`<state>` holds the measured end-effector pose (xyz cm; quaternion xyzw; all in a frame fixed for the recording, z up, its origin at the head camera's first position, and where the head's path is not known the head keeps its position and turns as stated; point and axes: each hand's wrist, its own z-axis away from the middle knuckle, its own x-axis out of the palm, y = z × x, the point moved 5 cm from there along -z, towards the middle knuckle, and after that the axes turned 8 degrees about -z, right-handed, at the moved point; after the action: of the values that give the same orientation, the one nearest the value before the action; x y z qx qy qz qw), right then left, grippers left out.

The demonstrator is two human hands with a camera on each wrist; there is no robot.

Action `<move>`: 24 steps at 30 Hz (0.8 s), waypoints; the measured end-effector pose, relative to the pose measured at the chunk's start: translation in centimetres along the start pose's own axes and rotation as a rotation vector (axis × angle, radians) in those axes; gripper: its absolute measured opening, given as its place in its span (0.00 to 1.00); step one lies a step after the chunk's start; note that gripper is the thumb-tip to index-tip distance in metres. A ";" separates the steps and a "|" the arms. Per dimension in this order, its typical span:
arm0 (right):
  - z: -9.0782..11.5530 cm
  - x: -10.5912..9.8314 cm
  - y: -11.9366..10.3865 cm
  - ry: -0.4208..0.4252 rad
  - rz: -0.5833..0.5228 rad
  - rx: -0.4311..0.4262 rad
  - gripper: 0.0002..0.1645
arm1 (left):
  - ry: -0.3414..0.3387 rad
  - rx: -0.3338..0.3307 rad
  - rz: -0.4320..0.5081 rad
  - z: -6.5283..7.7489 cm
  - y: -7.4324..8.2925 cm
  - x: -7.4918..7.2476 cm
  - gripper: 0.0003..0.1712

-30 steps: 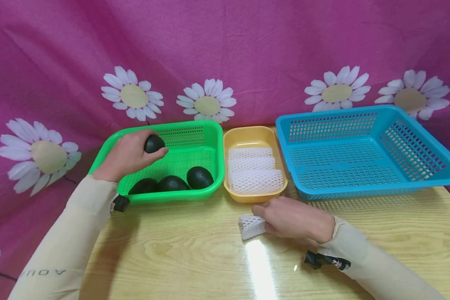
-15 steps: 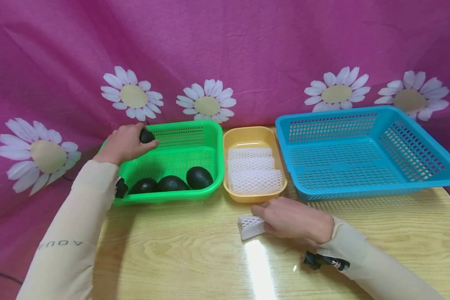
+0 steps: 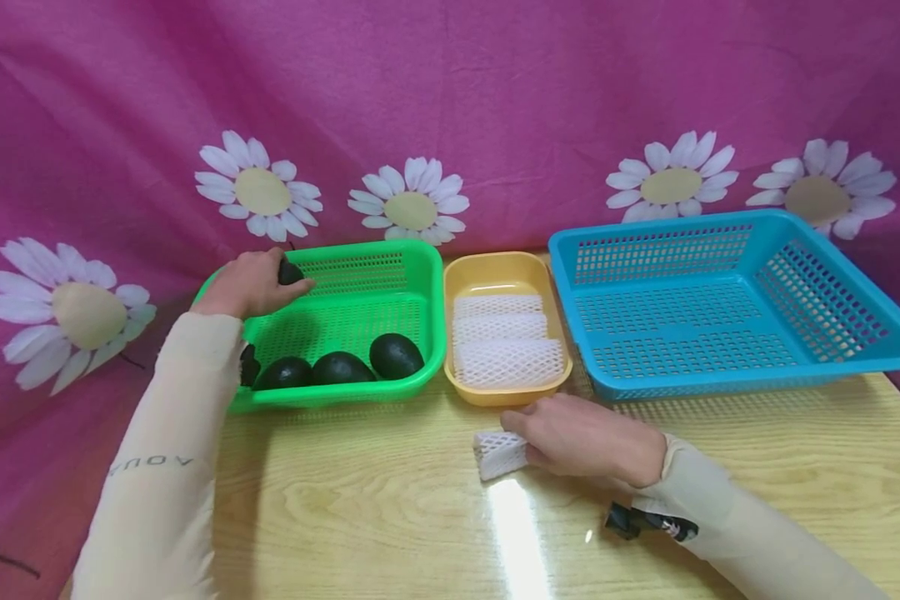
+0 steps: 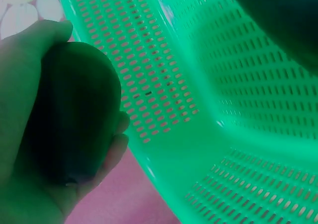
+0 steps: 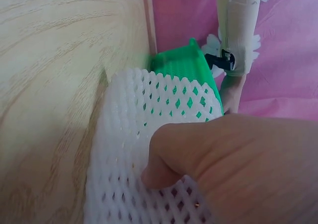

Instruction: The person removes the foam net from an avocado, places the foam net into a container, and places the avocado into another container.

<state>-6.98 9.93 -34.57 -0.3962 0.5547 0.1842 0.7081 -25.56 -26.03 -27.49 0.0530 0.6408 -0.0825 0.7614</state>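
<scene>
My left hand [image 3: 249, 285] grips a dark avocado [image 4: 74, 110] above the back left of the green basket [image 3: 437, 333]. In the left wrist view the fingers and thumb wrap round the fruit, close beside the perforated basket wall. Three more dark avocados, such as the rightmost avocado [image 3: 396, 357], lie along the basket's front side. Low over the table in front of the yellow tray, my right hand [image 3: 588, 437] pinches a white foam net sleeve [image 5: 144, 119]. Its open end points left, and the thumb presses on the mesh.
The yellow tray [image 3: 495, 263] stands between the baskets and holds several white foam net sleeves [image 3: 508, 362]. A large blue basket [image 3: 682, 385] sits at the right. Behind the wooden table [image 3: 375, 517] hangs a magenta cloth [image 3: 495, 100] with daisies.
My left hand has moved back and to the left with the avocado, toward the basket's far left rim, and stays there over the last half second. The right hand and sleeve hold still.
</scene>
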 end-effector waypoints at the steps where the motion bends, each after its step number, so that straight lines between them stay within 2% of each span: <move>1: 0.0 0.0 0.0 0.002 0.001 -0.002 0.09 | -0.007 -0.007 0.005 -0.1 -0.1 0.1 0.35; 7: 0.0 -0.1 0.0 0.006 0.000 -0.003 0.09 | -0.034 -0.016 0.012 -0.5 -0.3 0.9 0.32; 12: 0.0 -0.1 0.0 0.002 0.004 0.001 0.09 | -0.061 0.027 0.013 -0.9 0.1 1.7 0.31; 19: 0.0 0.1 0.1 -0.006 0.000 0.014 0.09 | -0.179 0.075 0.014 -1.0 0.7 3.3 0.30; 24: -0.1 0.1 0.2 0.002 0.008 0.014 0.10 | -0.221 0.101 0.018 -0.9 1.1 4.0 0.31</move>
<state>-7.09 9.95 -34.76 -0.3889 0.5584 0.1827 0.7096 -25.58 -25.00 -31.62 0.0879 0.5476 -0.1132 0.8244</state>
